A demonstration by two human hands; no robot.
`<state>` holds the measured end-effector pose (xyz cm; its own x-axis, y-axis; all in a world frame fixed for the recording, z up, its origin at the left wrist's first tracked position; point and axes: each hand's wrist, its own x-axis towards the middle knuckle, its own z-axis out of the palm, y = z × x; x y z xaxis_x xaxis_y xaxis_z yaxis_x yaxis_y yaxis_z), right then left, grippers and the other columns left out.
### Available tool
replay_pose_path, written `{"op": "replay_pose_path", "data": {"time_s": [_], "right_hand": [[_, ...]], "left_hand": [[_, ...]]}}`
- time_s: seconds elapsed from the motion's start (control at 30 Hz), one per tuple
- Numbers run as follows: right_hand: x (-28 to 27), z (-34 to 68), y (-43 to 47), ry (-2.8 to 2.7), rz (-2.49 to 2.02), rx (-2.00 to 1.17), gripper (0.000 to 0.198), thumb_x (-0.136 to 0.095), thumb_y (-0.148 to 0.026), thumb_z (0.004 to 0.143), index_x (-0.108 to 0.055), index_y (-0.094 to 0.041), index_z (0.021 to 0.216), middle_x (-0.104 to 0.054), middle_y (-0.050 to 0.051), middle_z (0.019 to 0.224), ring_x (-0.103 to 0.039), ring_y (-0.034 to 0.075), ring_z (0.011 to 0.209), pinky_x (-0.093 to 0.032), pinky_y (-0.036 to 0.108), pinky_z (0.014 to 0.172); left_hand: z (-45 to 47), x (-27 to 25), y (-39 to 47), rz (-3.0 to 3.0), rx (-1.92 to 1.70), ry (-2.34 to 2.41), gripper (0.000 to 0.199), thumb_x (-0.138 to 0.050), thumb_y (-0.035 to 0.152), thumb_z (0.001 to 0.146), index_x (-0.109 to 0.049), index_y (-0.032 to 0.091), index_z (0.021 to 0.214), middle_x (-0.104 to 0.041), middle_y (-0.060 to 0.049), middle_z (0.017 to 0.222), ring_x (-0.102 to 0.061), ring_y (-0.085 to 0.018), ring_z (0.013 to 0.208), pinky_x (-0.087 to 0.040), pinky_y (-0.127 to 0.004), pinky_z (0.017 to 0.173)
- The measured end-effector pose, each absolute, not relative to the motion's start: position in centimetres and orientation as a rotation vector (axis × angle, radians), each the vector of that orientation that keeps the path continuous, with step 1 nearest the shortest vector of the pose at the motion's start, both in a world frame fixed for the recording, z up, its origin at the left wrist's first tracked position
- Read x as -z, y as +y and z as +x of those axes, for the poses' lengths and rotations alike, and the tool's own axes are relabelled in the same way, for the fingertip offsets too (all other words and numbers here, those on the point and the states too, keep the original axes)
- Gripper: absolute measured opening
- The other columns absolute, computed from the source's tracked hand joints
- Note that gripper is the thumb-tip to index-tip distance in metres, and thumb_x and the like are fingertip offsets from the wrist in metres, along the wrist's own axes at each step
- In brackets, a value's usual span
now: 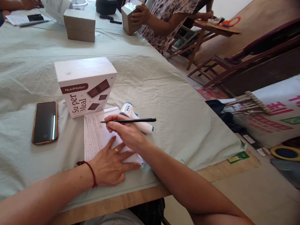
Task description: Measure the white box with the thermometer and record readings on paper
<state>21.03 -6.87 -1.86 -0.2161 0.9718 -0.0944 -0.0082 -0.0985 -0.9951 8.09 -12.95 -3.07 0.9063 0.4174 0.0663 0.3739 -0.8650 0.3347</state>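
Observation:
A black pen (138, 120) lies in the grip of my right hand (126, 131), its tip over a white sheet of paper (93, 137) covered in rows of small handwriting. Flat on the lower part of that sheet, my left hand (112, 165) rests with fingers spread. A white box marked "NutriMotion Super Meal" (86, 84) stands upright at the paper's far edge. Partly hidden behind my right hand is a white and blue handheld device (127, 109), which looks like an infrared thermometer. To the left lies a dark-screened phone (45, 122) in a brown case.
Farther back on the cloth-covered table (152, 81) stands a plain cardboard box (79, 26). A person's hand (142, 15) holds another box (129, 18) at the far side. Orange scissors (231, 22) rest on a small wooden stand, and a large printed sack (276, 109) lies to the right.

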Motion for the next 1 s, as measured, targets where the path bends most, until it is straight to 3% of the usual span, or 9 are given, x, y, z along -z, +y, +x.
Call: {"op": "replay_pose_path", "data": {"time_s": [0.17,0.23,0.33,0.4,0.47,0.57,0.7,1.0], "right_hand": [[3.8,20.4,-6.5,-1.401,-1.21,-1.303,0.013,-0.061,-0.034,0.069,-0.06,-0.021,0.073,-0.05,-0.005,0.059,-0.045,0.012,0.056,-0.04,0.028,0.055],[4.2,20.7,-6.2,-1.436,-1.199,-1.295,0.012,-0.061,-0.033,0.068,-0.058,-0.021,0.071,-0.05,-0.005,0.059,-0.045,0.012,0.055,-0.04,0.027,0.054],[4.4,21.0,-6.2,-1.483,-1.199,-1.247,0.012,-0.06,-0.034,0.068,-0.056,-0.022,0.069,-0.052,-0.004,0.058,-0.046,0.012,0.054,-0.042,0.028,0.053],[4.5,20.8,-6.7,-1.519,-1.23,-1.106,0.011,-0.059,-0.033,0.069,-0.054,-0.023,0.067,-0.055,-0.003,0.059,-0.048,0.012,0.055,-0.044,0.028,0.054],[4.7,20.6,-7.2,-1.573,-1.241,-0.981,0.009,-0.057,-0.03,0.071,-0.052,-0.024,0.065,-0.056,-0.003,0.059,-0.048,0.013,0.056,-0.045,0.028,0.055],[5.1,20.3,-7.6,-1.634,-1.221,-0.933,0.008,-0.055,-0.027,0.073,-0.053,-0.024,0.066,-0.056,-0.003,0.059,-0.049,0.013,0.055,-0.046,0.028,0.055],[5.3,20.4,-7.4,-1.646,-1.249,-0.942,0.007,-0.055,-0.027,0.074,-0.054,-0.024,0.067,-0.058,-0.003,0.06,-0.05,0.013,0.057,-0.048,0.028,0.057],[5.3,20.4,-7.3,-1.711,-1.239,-0.894,0.008,-0.054,-0.024,0.075,-0.054,-0.023,0.067,-0.06,-0.002,0.063,-0.052,0.013,0.058,-0.048,0.029,0.061]], "left_hand": [[8.2,2.6,-12.8,2.767,-0.203,0.406,0.039,-0.05,0.024,0.092,-0.061,0.025,0.13,-0.057,0.001,0.144,-0.048,-0.031,0.132,-0.028,-0.054,0.117],[8.1,2.4,-13.0,2.752,-0.265,0.39,0.037,-0.048,0.021,0.093,-0.062,0.021,0.127,-0.066,-0.002,0.133,-0.054,-0.027,0.126,-0.035,-0.046,0.115],[8.1,2.1,-13.7,2.819,-0.291,0.5,0.027,-0.046,0.015,0.094,-0.068,0.014,0.11,-0.075,-0.008,0.1,-0.068,-0.021,0.096,-0.054,-0.035,0.088],[8.2,2.2,-14.4,2.943,-0.239,0.81,0.026,-0.045,0.011,0.094,-0.07,0.009,0.099,-0.074,-0.014,0.091,-0.071,-0.023,0.084,-0.056,-0.033,0.069],[8.4,2.3,-14.9,3.003,-0.151,1.214,0.029,-0.048,0.017,0.096,-0.07,0.0,0.106,-0.072,-0.025,0.103,-0.071,-0.032,0.095,-0.057,-0.039,0.071],[8.6,2.4,-15.5,2.929,0.001,1.539,0.057,-0.053,0.037,0.098,-0.058,-0.011,0.127,-0.06,-0.037,0.128,-0.06,-0.045,0.122,-0.055,-0.052,0.089],[8.8,2.3,-15.5,2.855,0.135,1.535,0.067,-0.053,0.044,0.098,-0.05,-0.01,0.138,-0.05,-0.037,0.139,-0.051,-0.048,0.131,-0.052,-0.056,0.096],[8.9,2.3,-15.5,2.882,0.18,1.508,0.067,-0.048,0.044,0.1,-0.05,-0.011,0.137,-0.048,-0.037,0.14,-0.05,-0.048,0.131,-0.053,-0.057,0.096]]}}
